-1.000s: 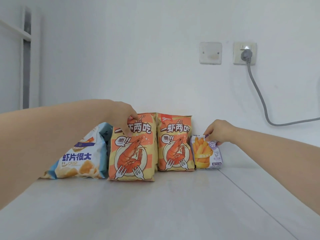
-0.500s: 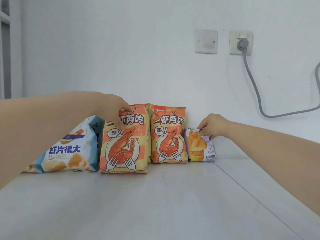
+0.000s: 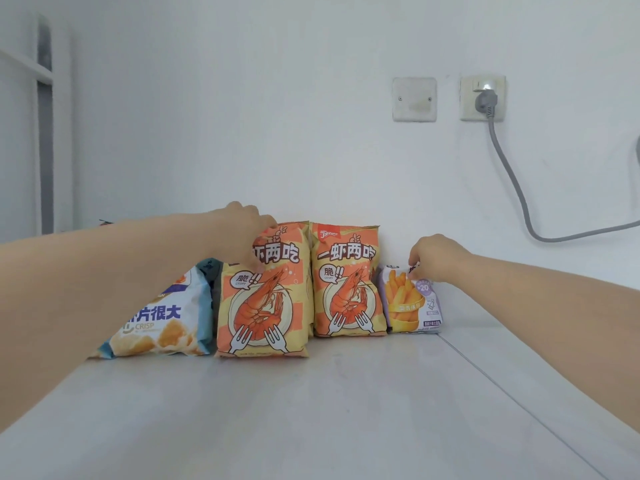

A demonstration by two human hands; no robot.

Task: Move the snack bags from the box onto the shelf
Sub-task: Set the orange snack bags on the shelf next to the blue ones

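Note:
Several snack bags stand in a row against the white wall on the pale shelf (image 3: 311, 410). My left hand (image 3: 242, 230) grips the top left corner of an orange shrimp bag (image 3: 263, 306), which stands upright. A second orange shrimp bag (image 3: 348, 289) stands just right of it, untouched. My right hand (image 3: 433, 258) pinches the top edge of a small purple fries bag (image 3: 412, 306) at the right end. A blue and white crisp bag (image 3: 162, 323) leans at the left, partly hidden by my left forearm. The box is out of view.
A blank wall plate (image 3: 414, 99) and a socket with a grey plug (image 3: 483, 98) sit on the wall above the bags; the grey cable (image 3: 519, 202) hangs down to the right. A white frame (image 3: 45, 133) stands at the far left. A seam crosses the shelf at the right.
Both hands keep their holds on the same bags. The camera has shifted slightly, so the row sits a little differently in the frame. The bags have not visibly moved.

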